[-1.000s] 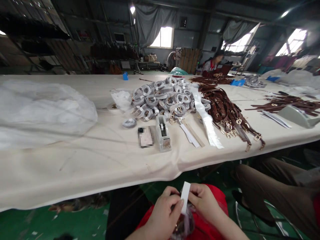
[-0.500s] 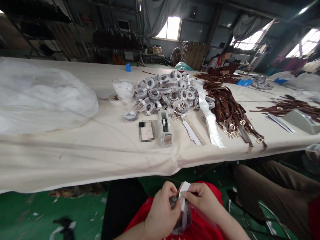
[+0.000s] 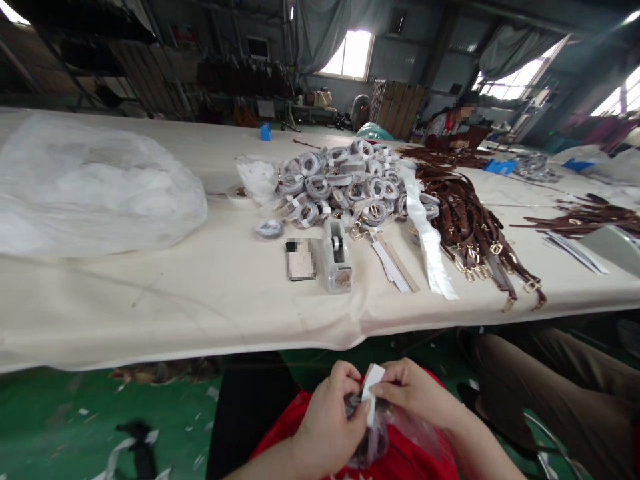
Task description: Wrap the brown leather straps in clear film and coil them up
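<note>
On the desk (image 3: pixel 200 300), far left, one big plastic bag (image 3: pixel 100 187). Below the desk's near edge, pinched low in the fingers of the left hand (image 3: pixel 327 417): one white paper strip (image 3: pixel 371 383), against one plastic-wrapped bundle (image 3: pixel 371 448). Pinched higher by the fingers of the right hand (image 3: pixel 415 392). Likely light, easily bent, slippery at the wrapping; best held by strip edges and bundle sides. Farther right, brown straps (image 3: pixel 465 210), too tangled to count.

Dim hall (image 3: pixel 395 63) beyond me, window (image 3: pixel 349 55) glaring white, faint shadows across the pale tabletop (image 3: pixel 245 300), sheen on the plastic strip (image 3: pixel 427 233), white slip (image 3: pixel 373 379) bright in my hands (image 3: pixel 325 420), edges stretched, far details soft
</note>
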### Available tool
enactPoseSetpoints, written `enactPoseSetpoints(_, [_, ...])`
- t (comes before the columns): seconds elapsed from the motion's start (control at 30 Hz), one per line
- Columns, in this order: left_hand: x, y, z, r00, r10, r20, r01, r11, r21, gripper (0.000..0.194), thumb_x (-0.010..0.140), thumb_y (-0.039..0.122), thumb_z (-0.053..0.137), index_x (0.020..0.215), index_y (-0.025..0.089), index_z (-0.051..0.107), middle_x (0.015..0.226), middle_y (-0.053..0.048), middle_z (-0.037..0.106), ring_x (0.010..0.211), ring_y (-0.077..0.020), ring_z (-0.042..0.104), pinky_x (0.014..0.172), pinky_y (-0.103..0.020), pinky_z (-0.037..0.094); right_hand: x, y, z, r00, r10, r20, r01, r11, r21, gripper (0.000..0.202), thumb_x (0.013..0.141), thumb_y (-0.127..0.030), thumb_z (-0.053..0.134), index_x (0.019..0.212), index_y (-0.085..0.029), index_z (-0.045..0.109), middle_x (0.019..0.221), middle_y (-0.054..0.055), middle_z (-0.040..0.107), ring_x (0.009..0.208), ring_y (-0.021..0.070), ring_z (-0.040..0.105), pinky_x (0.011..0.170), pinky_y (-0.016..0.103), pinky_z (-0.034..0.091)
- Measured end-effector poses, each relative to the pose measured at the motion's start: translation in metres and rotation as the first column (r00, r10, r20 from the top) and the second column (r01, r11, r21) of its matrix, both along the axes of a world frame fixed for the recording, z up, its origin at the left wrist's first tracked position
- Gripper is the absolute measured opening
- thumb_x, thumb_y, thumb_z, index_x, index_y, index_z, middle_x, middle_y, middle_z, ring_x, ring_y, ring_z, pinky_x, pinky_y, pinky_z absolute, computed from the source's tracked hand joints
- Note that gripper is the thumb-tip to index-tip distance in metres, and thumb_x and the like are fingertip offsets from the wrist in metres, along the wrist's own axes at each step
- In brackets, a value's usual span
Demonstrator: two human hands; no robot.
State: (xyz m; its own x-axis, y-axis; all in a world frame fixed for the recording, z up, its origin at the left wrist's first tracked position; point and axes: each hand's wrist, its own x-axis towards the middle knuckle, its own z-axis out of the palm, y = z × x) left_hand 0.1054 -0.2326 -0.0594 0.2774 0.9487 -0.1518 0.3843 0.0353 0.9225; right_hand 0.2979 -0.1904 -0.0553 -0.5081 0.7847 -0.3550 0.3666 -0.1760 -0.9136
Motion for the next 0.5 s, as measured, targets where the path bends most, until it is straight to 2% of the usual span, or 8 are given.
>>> enactPoseSetpoints(0.17, [-0.002,-0.003,-0.002,1.000,-0.007,-0.007,0.007,1.000,0.022,0.020,0.081,0.014,0.054,0.096,0.021,0.044,0.079,0.000,0.069,0.077,-0.0177,0.062,0.072,-0.029,0.040,-0.002,0.002,0.001,0.996,0.008,0.086,-0.007,1.000,-0.023,0.030,0.079,-0.035,0.068,0.059,-0.012,0.066,0.055,-0.004,0.043,0.057,0.0097,0.032,0.052,0.023,0.027])
enactPoseSetpoints(0.37, [-0.002,-0.006,-0.006,0.999,-0.026,-0.028,0.027,1.000,0.010,0.021,0.081,0.013,0.053,0.099,0.022,0.044,0.082,0.000,0.069,0.082,-0.0194,0.062,0.077,-0.031,0.041,-0.010,0.003,0.007,0.995,0.039,0.091,-0.036,0.999,-0.035,0.003,0.073,-0.016,0.063,0.071,-0.015,0.064,0.061,-0.006,0.053,0.057,0.0097,0.043,0.054,0.021,0.033])
enactPoseSetpoints(0.43, [-0.003,-0.007,-0.007,0.999,-0.019,-0.046,0.019,1.000,0.002,0.022,0.081,0.014,0.053,0.100,0.021,0.045,0.085,-0.002,0.069,0.083,-0.0199,0.062,0.077,-0.032,0.041,-0.014,0.001,0.010,0.979,0.026,0.202,-0.039,0.997,0.062,0.005,0.070,-0.011,0.060,0.068,-0.016,0.061,0.060,-0.006,0.054,0.056,0.0096,0.045,0.052,0.020,0.031])
enactPoseSetpoints(0.5, [-0.005,-0.007,-0.009,0.999,-0.024,-0.043,0.023,1.000,-0.013,0.025,0.078,0.012,0.054,0.100,0.020,0.046,0.086,-0.003,0.068,0.083,-0.0198,0.061,0.076,-0.031,0.042,-0.019,-0.003,0.016,0.942,0.002,0.337,-0.086,0.968,0.236,0.010,0.068,-0.008,0.059,0.064,-0.017,0.058,0.061,-0.005,0.054,0.058,0.0103,0.047,0.053,0.021,0.031])
